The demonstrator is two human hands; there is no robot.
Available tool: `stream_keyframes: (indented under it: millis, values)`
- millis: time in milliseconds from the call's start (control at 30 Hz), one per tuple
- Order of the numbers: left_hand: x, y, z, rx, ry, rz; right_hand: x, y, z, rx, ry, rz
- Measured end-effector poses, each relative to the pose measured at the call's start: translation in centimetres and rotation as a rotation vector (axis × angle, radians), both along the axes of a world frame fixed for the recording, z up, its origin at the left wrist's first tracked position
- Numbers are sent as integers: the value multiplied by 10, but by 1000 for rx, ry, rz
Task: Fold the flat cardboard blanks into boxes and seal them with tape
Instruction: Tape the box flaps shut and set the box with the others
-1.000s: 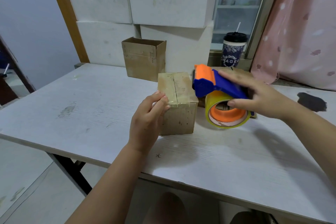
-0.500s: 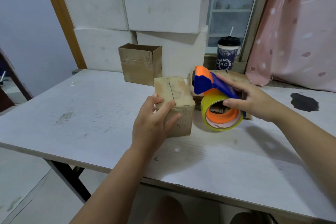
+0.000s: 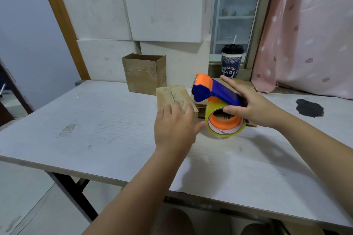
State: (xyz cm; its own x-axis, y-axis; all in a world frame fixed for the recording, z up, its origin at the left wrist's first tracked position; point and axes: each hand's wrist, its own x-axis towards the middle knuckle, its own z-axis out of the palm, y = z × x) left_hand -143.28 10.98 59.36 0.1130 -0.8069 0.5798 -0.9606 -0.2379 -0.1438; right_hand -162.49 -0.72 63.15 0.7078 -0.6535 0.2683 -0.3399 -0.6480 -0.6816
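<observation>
A small brown box [image 3: 172,92] with its top seam taped shut stands on the white table [image 3: 95,129]. My left hand [image 3: 174,127] grips it from the near side: the fingers lie over the top edge and the thumb reaches round the right corner, hiding the front face. Just right of the box, my right hand [image 3: 254,108] holds a tape dispenser [image 3: 212,91] by its blue handle. Its orange head points left, and the yellowish tape roll [image 3: 225,123] rests on the table. Flat brown cardboard blanks [image 3: 241,84] lie under and behind the dispenser.
An open-topped brown box [image 3: 145,74] stands at the back of the table, against stacked white cartons [image 3: 133,9]. A lidded cup with a straw [image 3: 232,61] sits on the window sill. A pink curtain [image 3: 309,34] hangs on the right, and a dark stain [image 3: 309,108] marks the tabletop.
My left hand slid from the box's near left corner across its front face and over the top. The dispenser and my right hand stayed beside the box.
</observation>
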Motion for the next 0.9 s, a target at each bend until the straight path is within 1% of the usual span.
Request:
stream_keyframes:
  millis: [100, 167, 233, 367, 467, 533, 700, 800, 900]
  values:
    - [-7, -8, -3, 15, 60, -4, -2, 4, 3, 9, 3, -16]
    - [-9, -12, -5, 11, 74, -10, -2, 7, 5, -31, 33, -32]
    - [-5, -12, -6, -30, 92, -27, -1, 9, 6, -112, 72, -42]
    - [4, -6, 0, -143, 118, -141, -2, 12, 12, -66, 64, -24]
    - [20, -5, -3, -229, 133, -243, -1, 16, 16, -73, 72, 4]
    - [32, -4, -8, -279, 136, -276, 2, 22, 15, -70, 65, 8]
    - [50, -7, -13, -325, 138, -347, -3, 29, 6, -135, 73, -1]
    - [53, -7, -13, -350, 138, -373, -12, 32, -1, -65, 47, -41]
    - [52, -7, -15, -335, 156, -367, -14, 35, -2, -17, 0, -16]
